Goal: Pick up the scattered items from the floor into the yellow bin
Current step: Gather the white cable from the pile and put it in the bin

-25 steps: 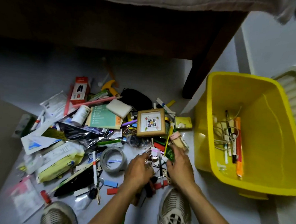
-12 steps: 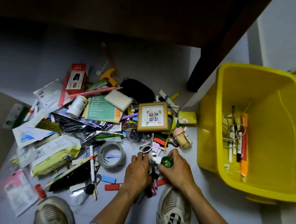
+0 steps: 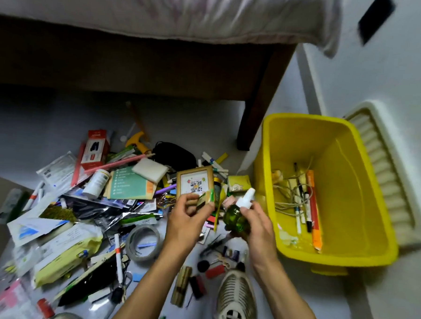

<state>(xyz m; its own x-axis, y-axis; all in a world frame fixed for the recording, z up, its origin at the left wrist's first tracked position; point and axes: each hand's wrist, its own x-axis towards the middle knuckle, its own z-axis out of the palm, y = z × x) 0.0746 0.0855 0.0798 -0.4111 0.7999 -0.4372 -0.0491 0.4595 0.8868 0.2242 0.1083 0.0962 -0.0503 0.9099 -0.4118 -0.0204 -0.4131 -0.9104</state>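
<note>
Both hands are up off the floor, loaded. Right hand (image 3: 258,225) has its fingers curled round a green bottle (image 3: 235,218) with a white nozzle, held just beside the near-left wall of the yellow bin (image 3: 273,143). Left hand (image 3: 189,215) pinches a small green-edged packet (image 3: 206,198) between thumb and fingertips, in front of the wooden photo frame (image 3: 194,184). Neither item is over the bin opening yet.

Progress, as I judge it: early. Inside the bin there's only a handful of pens, an orange marker (image 3: 313,208), some tangled string and a couple of scraps, all lying on the bottom. Most of the bin floor is bare.

Left to do: nearly everything. The pile on the floor between the bed frame and the person's shoe (image 3: 236,299) holds the tape roll (image 3: 143,242), a red box (image 3: 95,146), a white pill bottle (image 3: 96,182), a teal booklet (image 3: 130,183), a white sponge (image 3: 150,169), a yellow wipes pack (image 3: 65,254), plus loose pens, clips and foil pouches.

Likely next: both hands carry right and drop into the bin. Many more trips needed.
</note>
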